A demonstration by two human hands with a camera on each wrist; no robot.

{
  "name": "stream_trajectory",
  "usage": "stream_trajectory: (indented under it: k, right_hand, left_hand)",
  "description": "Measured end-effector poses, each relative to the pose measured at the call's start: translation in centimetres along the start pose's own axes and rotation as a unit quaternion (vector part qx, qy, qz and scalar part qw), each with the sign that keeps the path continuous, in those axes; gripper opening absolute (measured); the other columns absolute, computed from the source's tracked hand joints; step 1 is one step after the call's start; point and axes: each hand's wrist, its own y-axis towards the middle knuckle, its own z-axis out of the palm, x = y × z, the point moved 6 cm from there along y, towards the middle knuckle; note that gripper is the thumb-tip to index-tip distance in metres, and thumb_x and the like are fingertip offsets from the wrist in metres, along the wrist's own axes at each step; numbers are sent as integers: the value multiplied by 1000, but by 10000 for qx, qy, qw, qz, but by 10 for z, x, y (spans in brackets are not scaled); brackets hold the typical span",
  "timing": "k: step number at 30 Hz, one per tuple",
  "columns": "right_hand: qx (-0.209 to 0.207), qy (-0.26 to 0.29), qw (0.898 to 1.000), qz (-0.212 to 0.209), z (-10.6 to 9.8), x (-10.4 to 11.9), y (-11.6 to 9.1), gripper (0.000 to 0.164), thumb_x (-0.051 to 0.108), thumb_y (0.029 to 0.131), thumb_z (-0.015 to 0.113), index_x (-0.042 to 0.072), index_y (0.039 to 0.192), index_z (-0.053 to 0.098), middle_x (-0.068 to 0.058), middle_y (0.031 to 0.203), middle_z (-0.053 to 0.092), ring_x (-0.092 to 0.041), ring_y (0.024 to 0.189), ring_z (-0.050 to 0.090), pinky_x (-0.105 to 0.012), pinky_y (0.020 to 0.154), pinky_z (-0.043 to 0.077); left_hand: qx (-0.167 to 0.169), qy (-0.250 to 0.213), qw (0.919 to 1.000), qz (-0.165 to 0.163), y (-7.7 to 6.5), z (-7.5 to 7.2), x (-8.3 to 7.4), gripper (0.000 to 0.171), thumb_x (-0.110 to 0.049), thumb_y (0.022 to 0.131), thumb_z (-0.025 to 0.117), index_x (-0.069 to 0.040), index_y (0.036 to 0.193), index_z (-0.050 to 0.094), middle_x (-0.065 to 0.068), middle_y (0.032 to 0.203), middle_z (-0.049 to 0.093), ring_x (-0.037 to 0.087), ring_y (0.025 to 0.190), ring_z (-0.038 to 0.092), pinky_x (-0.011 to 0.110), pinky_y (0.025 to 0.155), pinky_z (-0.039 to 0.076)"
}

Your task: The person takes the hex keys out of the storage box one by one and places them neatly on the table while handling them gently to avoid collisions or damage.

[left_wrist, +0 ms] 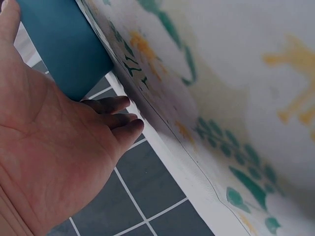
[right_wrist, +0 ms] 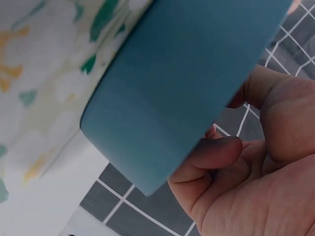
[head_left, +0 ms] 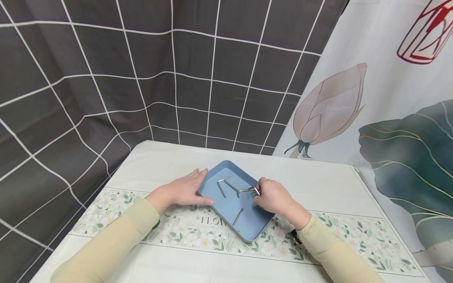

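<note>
A shallow blue tray (head_left: 229,206) lies at an angle on the table, with several metal hex keys (head_left: 221,189) scattered inside. My left hand (head_left: 187,189) rests at the tray's left corner, thumb along the near side and fingers spread along the far side. In the left wrist view, the palm of that hand (left_wrist: 59,137) is beside the tray wall (left_wrist: 64,44). Over the tray's right side, my right hand (head_left: 276,196) pinches an L-shaped hex key (head_left: 256,191) among others. The right wrist view has its curled fingers (right_wrist: 211,155) behind the tray wall (right_wrist: 167,88), which hides the fingertips.
A white tablecloth (head_left: 170,161) with a floral printed band (head_left: 198,236) covers the table. Behind it hangs a dark curtain (head_left: 230,94) with a white grid. A pale curtain with flower prints (head_left: 325,106) is at the right.
</note>
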Motion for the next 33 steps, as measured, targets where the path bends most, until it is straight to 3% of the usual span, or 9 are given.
stream_trajectory:
  k: [8, 17, 33]
  right_hand:
    - [-169, -9, 9998, 123, -14, -10, -1, 18, 9, 86, 77, 8, 94, 61, -2, 77, 58, -19, 66, 54, -34, 60, 45]
    - [-234, 60, 9993, 286, -27, -18, -3, 22, 10, 87, 78, 2, 103, 66, -4, 84, 64, -19, 69, 59, -36, 63, 52]
    - [-236, 193, 9975, 632, -36, -54, -6, 24, 13, 90, 75, -3, 106, 66, -9, 90, 68, -22, 72, 59, -39, 67, 53]
  left_hand:
    - [18, 9, 10000, -4, 0, 1, -1, 132, -85, 96, 63, 2, 177, 8, 23, 184, 15, 43, 170, 13, 57, 136, 20]
    - [43, 26, 10000, -31, -1, 0, -2, 132, -86, 95, 63, 1, 177, 6, 22, 184, 14, 42, 171, 12, 58, 136, 20]
    - [29, -35, 10000, -21, -1, 0, -2, 130, -83, 97, 64, 3, 177, 7, 24, 184, 14, 43, 170, 13, 58, 136, 22]
